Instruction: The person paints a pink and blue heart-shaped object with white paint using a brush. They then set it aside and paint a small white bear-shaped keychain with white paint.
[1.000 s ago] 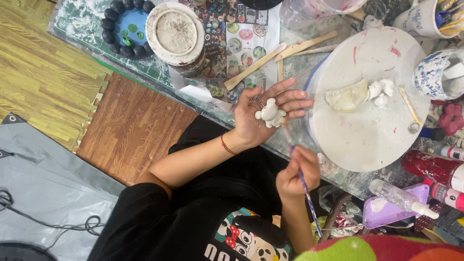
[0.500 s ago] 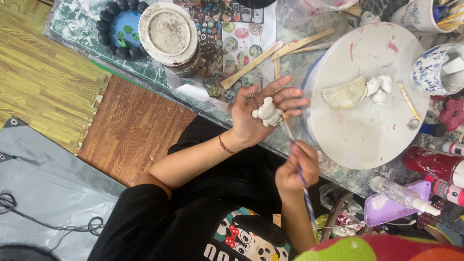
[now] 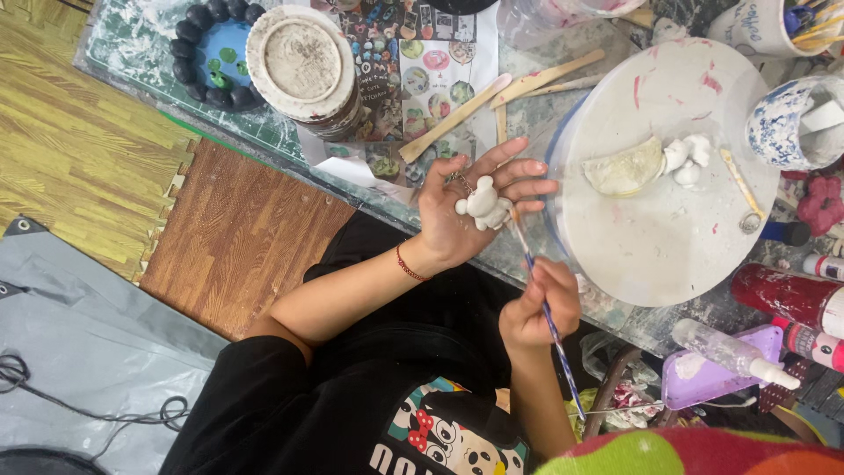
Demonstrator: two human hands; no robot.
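The left hand (image 3: 457, 211) lies palm up over the table edge, fingers spread toward 2 o'clock. A small white figure (image 3: 482, 204) rests in the palm, pinned loosely by the thumb; a small metal ring shows at its 10 o'clock side. The hand cradles the figure rather than clenching it.

The right hand (image 3: 538, 308) sits at 5 o'clock from the figure, closed in a pencil grip on a thin blue brush (image 3: 545, 308). The brush tip points toward 11 o'clock and meets the figure's lower right edge.

Procedure for the painting stroke, as judged from this position:

1. Keep the left palm level so the figure does not roll toward the fingers.
2. Hold the thumb clear of the area under the tip; wet paint smears on contact.
3. Keep the grip low on the handle, near the tip, for control.
4. Use light pressure. The figure is small, and a hard push may shift it in the palm.
5. Turn the figure with the left fingers, not the brush wrist, to reach a new face.

A round white board (image 3: 668, 237) lies at 3 o'clock from the left hand, bearing more white pieces (image 3: 686, 158). Paint bottles (image 3: 787, 299) stand at 4 o'clock, near the board.
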